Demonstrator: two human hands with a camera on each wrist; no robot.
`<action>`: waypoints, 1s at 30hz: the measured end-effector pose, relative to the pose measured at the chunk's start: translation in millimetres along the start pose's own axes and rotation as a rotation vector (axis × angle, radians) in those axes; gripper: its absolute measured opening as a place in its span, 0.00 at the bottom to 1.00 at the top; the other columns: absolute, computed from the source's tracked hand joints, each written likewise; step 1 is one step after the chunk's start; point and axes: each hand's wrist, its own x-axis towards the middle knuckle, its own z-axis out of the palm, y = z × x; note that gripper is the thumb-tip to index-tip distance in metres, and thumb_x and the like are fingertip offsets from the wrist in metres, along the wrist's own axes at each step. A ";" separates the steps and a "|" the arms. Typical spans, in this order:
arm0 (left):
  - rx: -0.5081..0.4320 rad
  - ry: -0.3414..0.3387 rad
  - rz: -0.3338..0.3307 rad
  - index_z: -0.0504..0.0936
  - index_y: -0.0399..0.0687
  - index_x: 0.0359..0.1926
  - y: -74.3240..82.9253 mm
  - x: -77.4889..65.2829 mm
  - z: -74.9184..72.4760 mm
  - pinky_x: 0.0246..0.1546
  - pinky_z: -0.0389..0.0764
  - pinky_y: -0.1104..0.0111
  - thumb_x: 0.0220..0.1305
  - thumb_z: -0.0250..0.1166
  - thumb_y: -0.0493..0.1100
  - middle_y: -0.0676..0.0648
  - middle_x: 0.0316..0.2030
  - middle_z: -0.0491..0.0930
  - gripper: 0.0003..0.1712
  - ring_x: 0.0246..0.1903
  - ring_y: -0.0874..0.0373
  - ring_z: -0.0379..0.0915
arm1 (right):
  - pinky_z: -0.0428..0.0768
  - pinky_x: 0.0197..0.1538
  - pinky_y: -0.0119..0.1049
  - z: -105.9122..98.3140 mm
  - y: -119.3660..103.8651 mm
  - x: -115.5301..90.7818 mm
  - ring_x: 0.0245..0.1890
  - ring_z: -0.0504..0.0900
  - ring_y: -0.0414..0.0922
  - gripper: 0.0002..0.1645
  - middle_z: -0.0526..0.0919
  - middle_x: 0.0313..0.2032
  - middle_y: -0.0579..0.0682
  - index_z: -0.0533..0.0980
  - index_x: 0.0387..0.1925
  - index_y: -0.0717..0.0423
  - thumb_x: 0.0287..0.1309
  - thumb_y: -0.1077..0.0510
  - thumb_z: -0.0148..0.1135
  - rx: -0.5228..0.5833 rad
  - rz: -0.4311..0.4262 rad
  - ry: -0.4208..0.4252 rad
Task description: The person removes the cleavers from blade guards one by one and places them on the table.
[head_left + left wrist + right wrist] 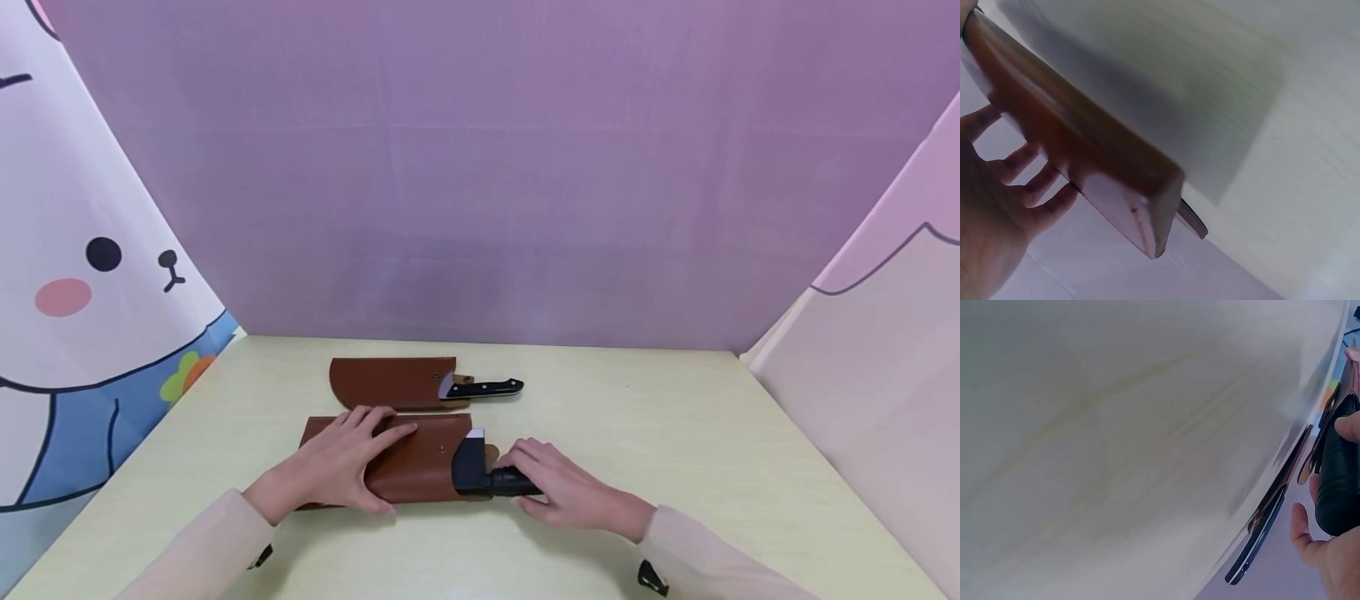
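My left hand (341, 458) grips a brown leather sheath (420, 467) across its width, fingers over the far side and thumb at the near edge. In the left wrist view, the fingers press along one side of the sheath (1079, 131). A broad cleaver (470, 462) sits in that sheath; its dark heel and black handle show, while the rest of the blade is hidden. Fingers and thumb of my right hand (566, 492) hold the handle, which also appears as a thick black grip (1338, 487) in the right wrist view.
Beyond the held sheath lies a second brown sheath (390, 382) with a black riveted knife handle (491, 388) sticking out to the right. Both are on a pale table (637, 417). A purple cloth wall (480, 183) rises behind, with printed cloth at the sides.
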 end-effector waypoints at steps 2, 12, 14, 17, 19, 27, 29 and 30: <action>-0.002 0.003 -0.001 0.62 0.59 0.66 -0.3 -0.7 -0.3 0.49 0.70 0.51 0.32 0.58 0.83 0.43 0.58 0.63 0.60 0.54 0.48 0.62 | 0.70 0.43 0.30 -0.6 0.8 -1.2 0.40 0.68 0.35 0.25 0.73 0.41 0.40 0.70 0.49 0.50 0.46 0.59 0.65 -0.008 0.005 0.001; -0.005 0.007 -0.005 0.62 0.59 0.66 -1.1 -2.6 -0.8 0.48 0.70 0.50 0.32 0.58 0.82 0.43 0.58 0.63 0.60 0.54 0.48 0.62 | 0.71 0.43 0.32 -3.6 2.4 -6.0 0.40 0.69 0.35 0.25 0.73 0.41 0.41 0.70 0.48 0.51 0.45 0.60 0.66 -0.008 -0.002 0.018; -0.009 0.009 -0.007 0.62 0.59 0.66 -1.4 -3.1 -1.1 0.48 0.70 0.50 0.32 0.59 0.82 0.43 0.58 0.63 0.59 0.54 0.48 0.61 | 0.71 0.44 0.32 -4.4 2.5 -7.0 0.40 0.69 0.35 0.25 0.73 0.41 0.41 0.70 0.48 0.52 0.45 0.60 0.65 -0.006 -0.006 0.022; -0.009 0.011 -0.007 0.62 0.59 0.66 -2.1 -3.8 -1.1 0.48 0.70 0.50 0.31 0.59 0.82 0.43 0.58 0.63 0.60 0.54 0.48 0.62 | 0.71 0.43 0.33 -5.4 3.1 -8.4 0.40 0.70 0.36 0.25 0.73 0.41 0.41 0.71 0.48 0.52 0.44 0.61 0.65 -0.003 -0.013 0.029; -0.008 0.007 -0.007 0.62 0.59 0.66 -2.7 -4.4 -0.8 0.48 0.70 0.50 0.32 0.58 0.82 0.43 0.59 0.63 0.60 0.54 0.48 0.61 | 0.71 0.43 0.33 -5.6 3.8 -9.4 0.40 0.70 0.36 0.25 0.73 0.41 0.41 0.71 0.48 0.52 0.44 0.61 0.65 -0.002 -0.018 0.033; -0.012 0.013 -0.009 0.62 0.59 0.66 -6.3 -7.0 -0.5 0.49 0.70 0.50 0.32 0.59 0.82 0.43 0.58 0.63 0.60 0.55 0.47 0.61 | 0.70 0.43 0.32 -7.1 7.8 -13.4 0.41 0.70 0.36 0.26 0.74 0.41 0.42 0.71 0.48 0.52 0.43 0.62 0.66 -0.008 -0.038 0.061; -0.013 0.010 -0.012 0.62 0.60 0.66 -7.3 -7.5 0.1 0.49 0.70 0.50 0.32 0.59 0.82 0.44 0.58 0.63 0.59 0.55 0.48 0.61 | 0.70 0.43 0.32 -7.9 8.7 -14.8 0.41 0.71 0.37 0.26 0.74 0.41 0.42 0.71 0.48 0.53 0.42 0.62 0.66 -0.016 -0.044 0.069; -0.014 0.007 -0.014 0.62 0.60 0.66 -7.7 -7.9 0.4 0.49 0.70 0.50 0.32 0.59 0.82 0.44 0.59 0.63 0.59 0.55 0.48 0.61 | 0.70 0.42 0.32 -8.4 9.0 -15.5 0.41 0.71 0.37 0.26 0.74 0.41 0.42 0.71 0.48 0.53 0.42 0.62 0.66 -0.019 -0.048 0.073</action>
